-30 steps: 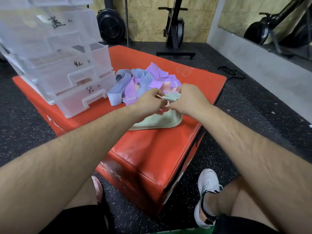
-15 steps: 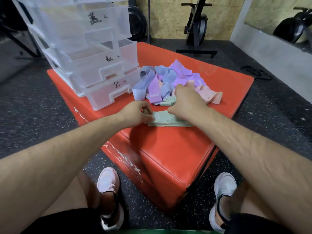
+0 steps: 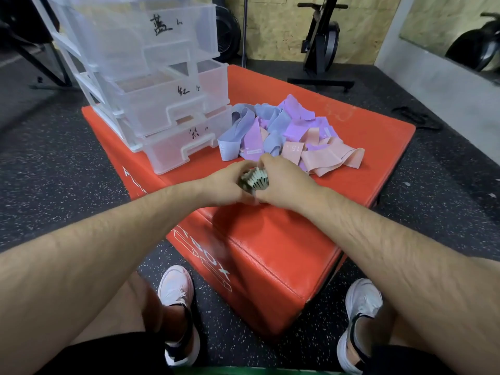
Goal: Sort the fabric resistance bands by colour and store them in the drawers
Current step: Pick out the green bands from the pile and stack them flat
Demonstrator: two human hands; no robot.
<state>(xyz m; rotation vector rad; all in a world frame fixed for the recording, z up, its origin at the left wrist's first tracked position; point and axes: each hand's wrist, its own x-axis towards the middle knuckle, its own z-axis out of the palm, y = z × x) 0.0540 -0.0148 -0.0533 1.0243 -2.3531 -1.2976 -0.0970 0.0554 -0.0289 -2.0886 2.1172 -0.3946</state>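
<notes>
The translucent drawer unit (image 3: 151, 77) stands on the left rear part of the red box (image 3: 270, 253); its drawers carry handwritten labels, and the two lower drawers appear to be pulled forward. To its right, near the middle of the box top, the left hand (image 3: 227, 185) curls its fingers round one side of a folded bundle of pale green bands (image 3: 257, 180). The right hand (image 3: 286, 182) clamps the opposite side, so the bundle sits squeezed between both hands with its folded edges fanned upward. Whether the bundle touches the box top cannot be told. Just behind the hands, and extending to the right, lies the loose pile of unsorted bands (image 3: 281, 128) in blue-grey, purple and pink. The bands look light, soft and limp, and a folded stack is likely to spring open or shed layers if released on one side. Take hold across the full thickness of the stack at its middle, compress it, and support the underside during transfer to the matching drawer.
</notes>
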